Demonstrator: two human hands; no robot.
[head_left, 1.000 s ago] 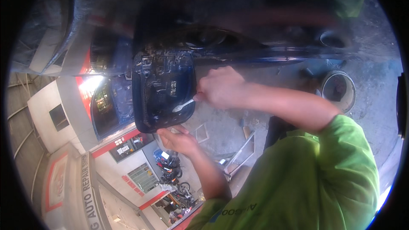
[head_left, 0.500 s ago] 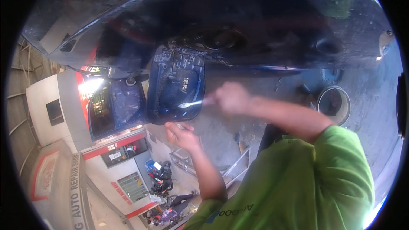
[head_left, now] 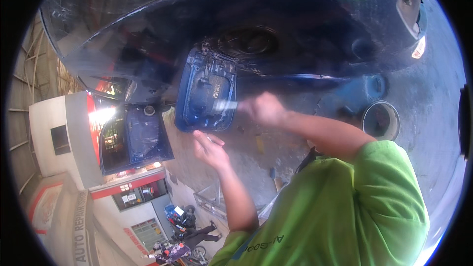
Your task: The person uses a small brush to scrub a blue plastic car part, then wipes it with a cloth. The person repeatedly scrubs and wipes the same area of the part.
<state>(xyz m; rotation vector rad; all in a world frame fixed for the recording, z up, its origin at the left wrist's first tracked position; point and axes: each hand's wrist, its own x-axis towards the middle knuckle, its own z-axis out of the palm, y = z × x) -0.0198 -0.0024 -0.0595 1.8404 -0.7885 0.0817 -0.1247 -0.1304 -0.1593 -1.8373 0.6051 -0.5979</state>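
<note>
My left hand (head_left: 211,150) is closed, its fingertips at the lower edge of a dark blue fuel door (head_left: 183,110). A thin, pale item shows between its fingers, too small to name. The fuel door hangs open from the dark car body (head_left: 315,24), its ribbed inner side facing me, beside the round filler recess (head_left: 251,41). My right hand (head_left: 266,109) grips a slim tool with a flat, pale end (head_left: 226,105). That end lies over the door's inner face and is smeared by motion, so I cannot tell whether it touches.
On the floor to the right stands a round bucket (head_left: 397,123), with a blue object (head_left: 372,87) behind it. A detached-looking blue car door (head_left: 143,138) is at the left. Motorbikes (head_left: 182,219) and a person's legs (head_left: 202,236) are at the lower left.
The tool's pale end has moved up across the inner face of the fuel door. The door shows at a slightly different tilt; my left hand stays at its lower edge. The whole view has shifted slightly.
</note>
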